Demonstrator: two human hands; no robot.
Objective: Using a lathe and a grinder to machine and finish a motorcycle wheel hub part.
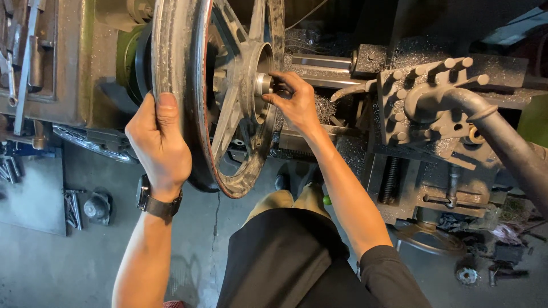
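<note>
Metal wheel point(228, 108) — left hand point(162, 142) clasps its rim, right hand point(291, 100) pinches its hub bushing point(264, 84).

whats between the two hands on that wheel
In the head view, the wheel's rim and spokes lie between them: left hand grips the rim's outer edge, right hand pinches the shiny hub bushing.
</note>
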